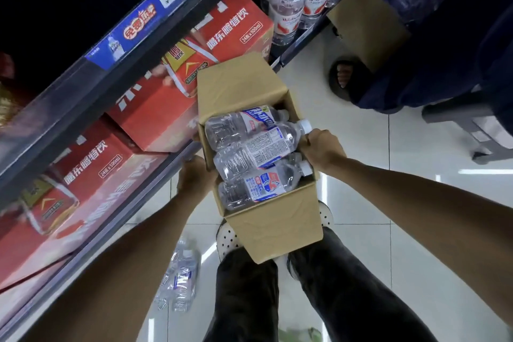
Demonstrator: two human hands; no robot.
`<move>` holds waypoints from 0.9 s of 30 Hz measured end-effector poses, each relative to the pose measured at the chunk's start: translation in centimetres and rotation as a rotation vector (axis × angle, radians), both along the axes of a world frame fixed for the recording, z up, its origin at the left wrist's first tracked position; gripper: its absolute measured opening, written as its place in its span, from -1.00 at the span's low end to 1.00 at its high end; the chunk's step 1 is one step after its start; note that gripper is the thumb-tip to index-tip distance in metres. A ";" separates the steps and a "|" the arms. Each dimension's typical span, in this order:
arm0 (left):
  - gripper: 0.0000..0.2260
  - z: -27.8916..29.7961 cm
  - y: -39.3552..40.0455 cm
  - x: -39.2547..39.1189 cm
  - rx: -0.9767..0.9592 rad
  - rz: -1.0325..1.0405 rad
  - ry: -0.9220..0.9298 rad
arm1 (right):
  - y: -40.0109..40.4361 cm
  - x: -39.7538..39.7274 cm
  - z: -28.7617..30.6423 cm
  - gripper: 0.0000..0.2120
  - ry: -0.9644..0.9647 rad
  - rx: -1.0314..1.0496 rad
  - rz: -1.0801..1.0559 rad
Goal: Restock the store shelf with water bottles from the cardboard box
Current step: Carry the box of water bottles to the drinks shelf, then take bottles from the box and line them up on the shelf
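Both hands grip the open cardboard box (273, 219) by its sides, the left hand (194, 175) on the shelf side and the right hand (323, 150) curled over the opposite rim. Water bottles (249, 153) lie inside it, beside the store shelf (83, 83) stacked with red cartons (166, 108). Two more bottles (180, 280) lie on the tiled floor (361, 203).

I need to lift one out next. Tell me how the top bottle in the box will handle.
The top bottle is clear thin plastic, so it probably dents under a firm grip. It looks full, so fairly heavy. Lying on its side atop other bottles, it may roll.
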State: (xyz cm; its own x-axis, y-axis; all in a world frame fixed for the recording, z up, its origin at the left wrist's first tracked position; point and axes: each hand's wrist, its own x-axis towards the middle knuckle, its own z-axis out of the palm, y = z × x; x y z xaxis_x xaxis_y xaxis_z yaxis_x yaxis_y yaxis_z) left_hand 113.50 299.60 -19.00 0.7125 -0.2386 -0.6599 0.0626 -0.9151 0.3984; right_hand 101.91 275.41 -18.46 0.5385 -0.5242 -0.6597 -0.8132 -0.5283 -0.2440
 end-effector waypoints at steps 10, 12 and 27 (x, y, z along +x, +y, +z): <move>-0.71 0.3 -0.3 -1.8 0.180 0.030 0.044 | -0.7 -0.2 -1.3 -0.80 -0.062 -0.019 0.156; -0.83 0.4 -0.8 -1.8 0.196 0.020 0.066 | -1.0 -0.2 -1.3 -0.84 -0.066 -0.013 0.160; -0.71 -0.2 -0.9 -0.9 0.204 -0.078 0.109 | -2.9 -0.6 -2.2 -0.70 -0.005 0.075 0.257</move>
State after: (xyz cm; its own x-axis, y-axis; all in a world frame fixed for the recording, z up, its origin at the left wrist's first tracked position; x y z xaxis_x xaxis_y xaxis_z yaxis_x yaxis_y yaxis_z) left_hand 112.59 298.71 -19.17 0.6191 -0.1440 -0.7720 0.0210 -0.9797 0.1995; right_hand 101.35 272.55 -20.70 0.6508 -0.3199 -0.6886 -0.6536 -0.6976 -0.2936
